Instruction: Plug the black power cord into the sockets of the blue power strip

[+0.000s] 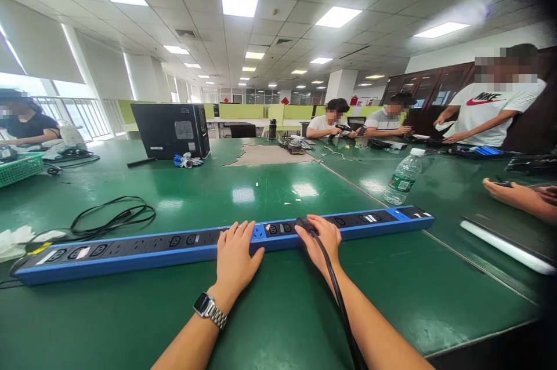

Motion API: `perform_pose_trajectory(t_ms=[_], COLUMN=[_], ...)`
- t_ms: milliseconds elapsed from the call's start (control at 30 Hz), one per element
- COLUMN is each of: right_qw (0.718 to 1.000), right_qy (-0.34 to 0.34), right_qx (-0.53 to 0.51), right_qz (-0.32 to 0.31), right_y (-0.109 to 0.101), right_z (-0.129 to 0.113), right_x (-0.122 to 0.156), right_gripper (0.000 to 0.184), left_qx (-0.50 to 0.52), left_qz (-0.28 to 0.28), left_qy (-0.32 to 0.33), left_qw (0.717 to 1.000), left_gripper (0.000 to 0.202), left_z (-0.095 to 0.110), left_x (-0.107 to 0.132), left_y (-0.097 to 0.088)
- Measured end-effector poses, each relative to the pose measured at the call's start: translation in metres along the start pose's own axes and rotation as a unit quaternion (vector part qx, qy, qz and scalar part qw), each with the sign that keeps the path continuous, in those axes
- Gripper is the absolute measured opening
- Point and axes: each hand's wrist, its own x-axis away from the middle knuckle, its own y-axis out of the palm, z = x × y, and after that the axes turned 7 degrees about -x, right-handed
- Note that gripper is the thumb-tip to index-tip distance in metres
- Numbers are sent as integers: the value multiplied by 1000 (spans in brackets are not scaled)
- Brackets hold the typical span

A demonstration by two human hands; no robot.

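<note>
The right grip [322,242] pinches a plug [306,224] atop the crosswise power strip [279,243] — left grip [236,257] loosely spread over it.

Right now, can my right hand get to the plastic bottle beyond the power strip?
Probably yes: only the low power strip seems to lie between your right hand and the plastic bottle. But that hand holds a black plug, so it would likely have to let go.
</note>
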Motion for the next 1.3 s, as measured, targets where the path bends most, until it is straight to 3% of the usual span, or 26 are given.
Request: perform_pose_trajectory(t_ms=[233,433,733,867,1067,1300], right_qw=[1000,991,994,996,997,996], right_qy=[14,73,67,28,2,9], right_qx=[-15,-91,-88,-77,-35,21], right_qz=[6,66,23,-19,-67,-88], right_y=[0,-8,-8,1,32,47], right_z=[-7,-17,-37,-60,-98,-113], right_x=[-1,-9,1,9,22,23], right_gripper=[45,45,41,34,27,18], left_qx=[3,1,2,16,19,16], left_qz=[-3,2,12,25,32,43], left_qy=[-2,0,2,-13,-17,-8], left_qw=[1000,1000,1000,999,999,999], left_gripper=[55,55,55,63,68,57], left_z=[1,2,1,2,-1,0], left_x=[0,0,-1,-1,-1,-1], left_y=[-1,-1,-1,2,6,5])
